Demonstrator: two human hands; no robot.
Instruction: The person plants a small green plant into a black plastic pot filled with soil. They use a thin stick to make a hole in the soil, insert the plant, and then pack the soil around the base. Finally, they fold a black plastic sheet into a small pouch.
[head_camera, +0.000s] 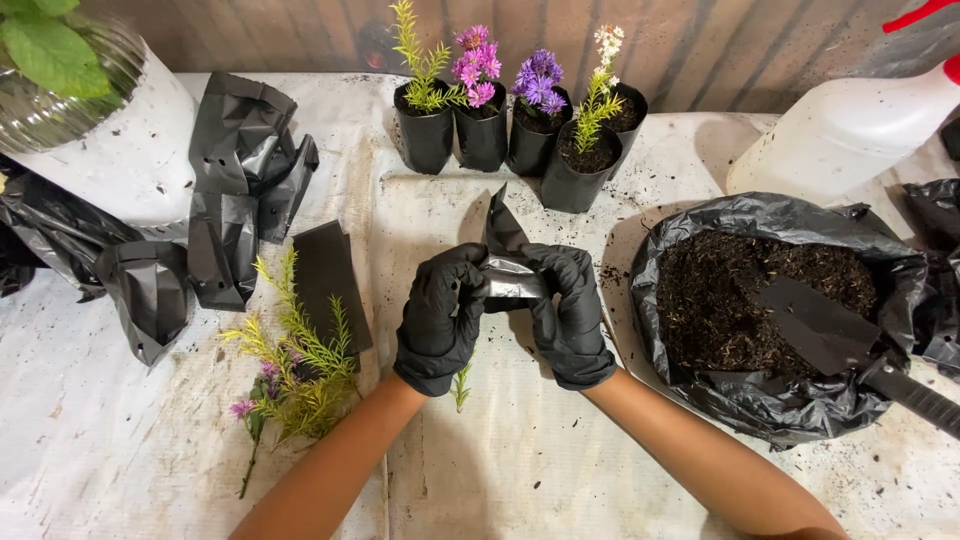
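Observation:
Both my hands wear black gloves and meet at the middle of the table. My left hand (440, 312) and my right hand (572, 312) together grip a small black plastic grow bag (505, 255), which sticks up between them with a pointed corner. A small green sprig (461, 385) lies on the table just below my left wrist. Loose flower cuttings (290, 370), green with pink blooms, lie to the left of my left hand.
Several filled black pots (480, 135) with flowers stand at the back. A black bag of soil (760, 300) with a black trowel (830, 335) sits right. Empty black bags (235, 190) lie left. White spray bottle (850, 125) at back right, white container (120, 150) at back left.

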